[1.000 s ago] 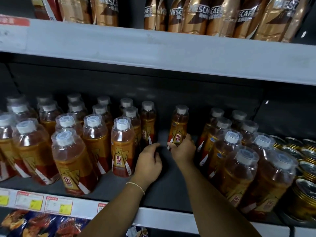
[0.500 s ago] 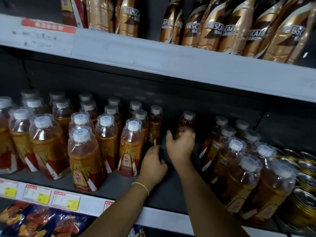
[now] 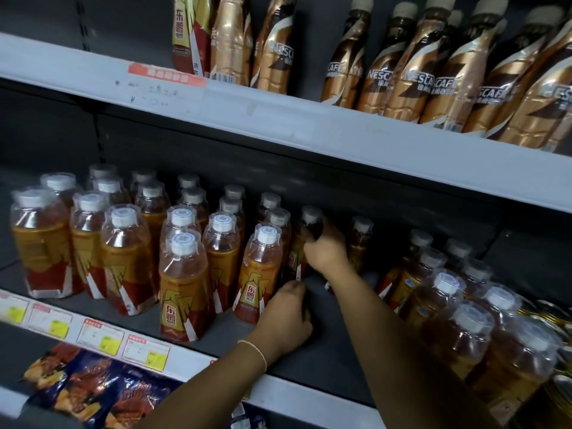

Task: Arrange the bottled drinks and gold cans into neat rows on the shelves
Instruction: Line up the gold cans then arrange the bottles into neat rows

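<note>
Left rows [image 3: 185, 274] are standing upright on the shelf [image 3: 325, 360]. Left grip [image 3: 284, 317] is resting knuckles-up on the shelf just beside the front bottle [image 3: 261, 274], fingers curled under; can't tell if it's holding anything. Right grip [image 3: 325, 249] is wrapping tight round the shoulder of a bottle [image 3: 311, 219] standing upright just beyond the left grip. Lone bottle [image 3: 360, 236] is sitting just right of it, then right rows [image 3: 464, 329], cans [image 3: 554, 317] far right.

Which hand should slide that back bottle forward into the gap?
Right, probably. The right hand grips the bottle near its neck at the back of the gap; the left hand rests low on the shelf, apparently holding nothing.
</note>
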Demonstrator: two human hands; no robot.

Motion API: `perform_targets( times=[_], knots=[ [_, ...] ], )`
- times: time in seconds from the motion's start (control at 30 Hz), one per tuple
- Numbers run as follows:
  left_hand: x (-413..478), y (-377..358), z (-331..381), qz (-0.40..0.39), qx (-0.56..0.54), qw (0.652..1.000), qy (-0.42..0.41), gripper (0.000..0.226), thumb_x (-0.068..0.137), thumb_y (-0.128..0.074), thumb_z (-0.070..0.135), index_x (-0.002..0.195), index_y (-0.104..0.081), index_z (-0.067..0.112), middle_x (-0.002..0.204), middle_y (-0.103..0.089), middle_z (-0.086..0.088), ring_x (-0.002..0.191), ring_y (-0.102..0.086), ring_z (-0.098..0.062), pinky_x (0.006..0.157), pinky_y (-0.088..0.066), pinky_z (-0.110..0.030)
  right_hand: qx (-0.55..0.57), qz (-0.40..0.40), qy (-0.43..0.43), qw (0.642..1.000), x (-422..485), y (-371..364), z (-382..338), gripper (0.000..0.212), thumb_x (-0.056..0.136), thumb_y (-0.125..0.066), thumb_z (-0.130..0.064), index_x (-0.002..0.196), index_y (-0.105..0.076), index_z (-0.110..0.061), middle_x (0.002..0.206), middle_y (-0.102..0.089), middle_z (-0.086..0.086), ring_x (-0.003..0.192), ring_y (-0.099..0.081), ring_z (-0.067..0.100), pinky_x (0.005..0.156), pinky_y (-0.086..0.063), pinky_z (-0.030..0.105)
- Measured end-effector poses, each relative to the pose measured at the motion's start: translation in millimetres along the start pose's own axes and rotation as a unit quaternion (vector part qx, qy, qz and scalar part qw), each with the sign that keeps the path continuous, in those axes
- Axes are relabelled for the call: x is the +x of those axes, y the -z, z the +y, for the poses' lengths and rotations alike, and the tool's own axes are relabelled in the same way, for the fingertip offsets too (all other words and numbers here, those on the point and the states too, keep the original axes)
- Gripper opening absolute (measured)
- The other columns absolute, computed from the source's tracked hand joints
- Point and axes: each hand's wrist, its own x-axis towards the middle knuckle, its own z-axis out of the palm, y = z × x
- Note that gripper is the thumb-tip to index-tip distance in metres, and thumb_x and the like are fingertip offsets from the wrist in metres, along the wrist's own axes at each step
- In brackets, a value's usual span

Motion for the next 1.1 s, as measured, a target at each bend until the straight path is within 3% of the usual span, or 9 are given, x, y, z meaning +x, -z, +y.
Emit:
perform_targets(
  times=[0.13,0.23,0.33,0.43,0.57,0.7,0.9,0.97,1.1],
  knots=[
    [-3.4,-1.5,-2.5,0.021,-0.016,1.0,-0.004,0.051,0.087,-0.049,0.009,0.138,-0.044,0.004,0.136,-0.049,-0.014,0.122,-0.049,-0.024,0.105,-0.037,-0.023,0.047,0.026,0.008,0.999,-34.7,13.4,12.5,0.042,0.098,-0.057,-0.022,0.138,-0.051,-0.013,0.119,-0.065,0.012,0.112,-0.061,0.03,0.084,-0.042,0.024],
    [-4.9,-5.0,-5.5,0.049,-0.025,0.998,0.021,0.062,0.092,-0.053,0.019,0.148,-0.03,0.006,0.143,-0.042,-0.015,0.129,-0.045,-0.026,0.105,-0.032,-0.023,0.082,0.042,0.0,0.996,-58.7,28.4,24.7,0.033,0.097,-0.057,-0.021,0.129,-0.057,-0.014,0.114,-0.066,0.007,0.109,-0.061,0.025,0.089,-0.045,0.026],
    [-1.8,-8.5,-10.6,0.02,-0.016,0.999,0.025,0.076,0.09,-0.062,0.026,0.151,-0.022,0.006,0.148,-0.038,-0.012,0.135,-0.039,-0.025,0.108,-0.026,-0.02,0.115,0.027,0.019,0.993,-78.0,43.9,35.7,0.036,0.098,-0.055,-0.019,0.135,-0.053,-0.02,0.115,-0.066,-0.002,0.109,-0.062,0.017,0.096,-0.049,0.033],
    [3.6,-8.2,-9.3,-0.047,-0.066,0.997,-0.007,0.074,0.083,-0.072,0.024,0.146,-0.034,0.015,0.135,-0.053,-0.002,0.126,-0.05,-0.019,0.106,-0.038,-0.023,0.157,-0.006,0.041,0.987,-90.4,53.5,46.0,0.042,0.099,-0.053,-0.018,0.14,-0.048,-0.028,0.119,-0.064,-0.012,0.11,-0.06,0.004,0.099,-0.049,0.03],
    [11.6,-10.4,-7.9,-0.031,-0.04,0.998,-0.038,0.058,0.08,-0.074,0.025,0.132,-0.048,0.022,0.118,-0.059,-0.001,0.11,-0.056,-0.016,0.098,-0.045,-0.029,0.174,0.013,0.051,0.983,-100.9,54.5,58.6,0.045,0.101,-0.05,-0.019,0.144,-0.042,-0.031,0.123,-0.061,-0.019,0.116,-0.054,-0.006,0.101,-0.043,0.022],
    [15.8,-17.8,-8.4,-0.028,-0.011,0.998,-0.059,0.054,0.082,-0.072,0.035,0.13,-0.051,0.02,0.115,-0.056,-0.003,0.106,-0.054,-0.017,0.094,-0.042,-0.025,0.192,0.038,0.0,0.981,-108.5,42.9,75.4,0.055,0.103,-0.047,-0.024,0.154,-0.029,-0.023,0.147,-0.048,-0.006,0.134,-0.043,0.006,0.114,-0.037,0.033],
    [27.1,-33.2,-1.8,-0.023,0.016,0.997,-0.073,0.054,0.087,-0.066,0.037,0.133,-0.049,0.015,0.119,-0.058,-0.008,0.11,-0.055,-0.022,0.094,-0.043,-0.027,0.19,0.054,-0.057,0.979,-113.3,20.0,100.9,0.064,0.093,-0.065,-0.031,0.15,-0.034,-0.027,0.138,-0.054,-0.001,0.126,-0.052,0.015,0.107,-0.044,0.042],
    [29.9,-40.5,3.1,-0.016,0.019,0.997,-0.068,0.054,0.089,-0.064,0.037,0.135,-0.048,0.015,0.121,-0.058,-0.009,0.111,-0.055,-0.023,0.095,-0.043,-0.029,0.199,0.072,-0.085,0.974,-111.0,15.8,108.6,0.062,0.093,-0.066,-0.03,0.148,-0.037,-0.026,0.136,-0.056,-0.001,0.125,-0.053,0.015,0.105,-0.046,0.038],
    [30.3,-55.3,5.3,0.013,0.013,0.999,-0.04,0.059,0.09,-0.061,0.04,0.141,-0.043,0.014,0.128,-0.054,-0.007,0.113,-0.054,-0.022,0.095,-0.045,-0.03,0.217,0.1,-0.119,0.964,-107.3,10.0,117.1,0.051,0.093,-0.066,-0.031,0.14,-0.049,-0.024,0.104,-0.057,-0.021,0.095,-0.055,-0.01,0.075,-0.039,0.005]
  ],
)
